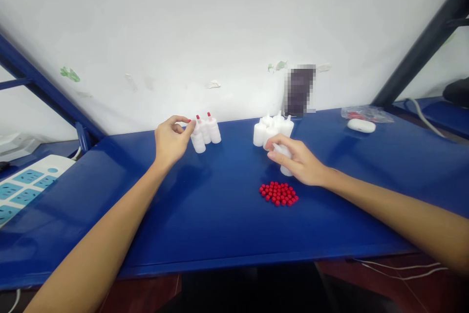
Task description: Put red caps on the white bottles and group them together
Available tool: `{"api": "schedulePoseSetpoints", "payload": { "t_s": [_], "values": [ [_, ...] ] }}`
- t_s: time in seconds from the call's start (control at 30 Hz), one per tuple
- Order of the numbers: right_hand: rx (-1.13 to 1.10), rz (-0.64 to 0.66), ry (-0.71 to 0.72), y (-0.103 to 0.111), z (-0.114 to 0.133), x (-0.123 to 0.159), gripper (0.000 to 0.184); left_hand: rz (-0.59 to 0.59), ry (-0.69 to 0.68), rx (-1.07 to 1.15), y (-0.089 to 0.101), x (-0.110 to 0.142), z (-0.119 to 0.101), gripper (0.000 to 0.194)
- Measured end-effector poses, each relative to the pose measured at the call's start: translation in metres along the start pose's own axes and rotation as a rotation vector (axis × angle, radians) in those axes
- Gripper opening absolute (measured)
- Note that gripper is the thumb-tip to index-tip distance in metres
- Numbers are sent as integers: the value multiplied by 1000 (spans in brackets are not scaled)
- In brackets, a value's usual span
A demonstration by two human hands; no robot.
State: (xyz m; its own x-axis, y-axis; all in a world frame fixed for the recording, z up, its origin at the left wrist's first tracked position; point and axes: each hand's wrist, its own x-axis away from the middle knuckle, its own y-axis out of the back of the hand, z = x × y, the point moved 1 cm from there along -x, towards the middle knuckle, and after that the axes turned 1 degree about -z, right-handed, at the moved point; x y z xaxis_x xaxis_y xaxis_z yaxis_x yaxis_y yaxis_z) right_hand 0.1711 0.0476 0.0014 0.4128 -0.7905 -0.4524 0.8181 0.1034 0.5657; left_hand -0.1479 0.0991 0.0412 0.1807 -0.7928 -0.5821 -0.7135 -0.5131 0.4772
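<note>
My left hand (171, 139) is at the left-hand bottle group, thumb and forefinger pinched at the red cap (189, 121) of a white plastic squeeze bottle (199, 144). Two more white bottles with red-capped nozzles, one of them the rear bottle (214, 130), stand right beside it. On the right, my right hand (298, 160) is closed around another white squeeze bottle (286, 170), tilted, with its bare nozzle pointing up and left. Just behind that hand stands a cluster of white bottles (259, 134) with uncapped nozzles. Below it lies a pile of small red caps (278, 193).
The blue table (220, 225) meets a white wall at the back. A dark pixelated object (300, 89) leans there. At the right lie a white rounded case (361, 126) and a clear plastic bag (381, 114) with red pieces. A power strip (31, 186) sits at far left.
</note>
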Motion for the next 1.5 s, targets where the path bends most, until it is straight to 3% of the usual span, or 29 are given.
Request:
{"api": "schedulePoseSetpoints", "payload": {
  "t_s": [0.17, 0.23, 0.3, 0.37, 0.47, 0.57, 0.63, 0.87, 1.17, 1.23, 1.3, 1.37, 1.47, 1.5],
  "values": [
    [34, -27, 84, 0, -1, 1, 24, -140, -47, 50, 5, 6, -9, 20],
    [54, -51, 105, 0, -1, 1, 22, -206, -141, 52, 6, 13, -15, 17],
    [80, -67, 132, 0, -1, 1, 20, -187, -290, 21, 4, 23, -22, 16],
    [99, -64, 155, 0, 0, 1, 18, -58, -479, -10, -2, 36, -31, 17],
    [105, -38, 154, 0, 0, 0, 18, 332, -710, -5, -18, 59, -45, 16],
    [118, -31, 146, 0, 1, 0, 18, 718, -773, -6, -33, 80, -58, 17],
    [161, -46, 142, -1, 2, -1, 17, 865, -746, -14, -39, 90, -64, 20],
    [205, -135, 76, -9, 1, -4, 15, 977, -637, -44, -41, 95, -69, 27],
    [53, -9, 82, -8, 2, -5, 20, 999, -673, -78, -38, 95, -71, 23],
    [-29, 4, 61, -8, 2, -4, 21, 962, -667, -34, -40, 98, -69, 23],
    [-112, -10, 27, -8, 1, -2, 21, 807, -597, 63, -43, 96, -65, 16],
    [-203, -47, -9, -7, 0, -2, 19, 473, -463, 188, -42, 85, -59, 7],
    [-302, -98, -42, -5, -1, -2, 14, -139, -273, 302, -33, 57, -41, 6],
    [-308, -101, -48, -4, -1, -2, 12, -263, -237, 290, -28, 47, -33, 10]
  ]
}}
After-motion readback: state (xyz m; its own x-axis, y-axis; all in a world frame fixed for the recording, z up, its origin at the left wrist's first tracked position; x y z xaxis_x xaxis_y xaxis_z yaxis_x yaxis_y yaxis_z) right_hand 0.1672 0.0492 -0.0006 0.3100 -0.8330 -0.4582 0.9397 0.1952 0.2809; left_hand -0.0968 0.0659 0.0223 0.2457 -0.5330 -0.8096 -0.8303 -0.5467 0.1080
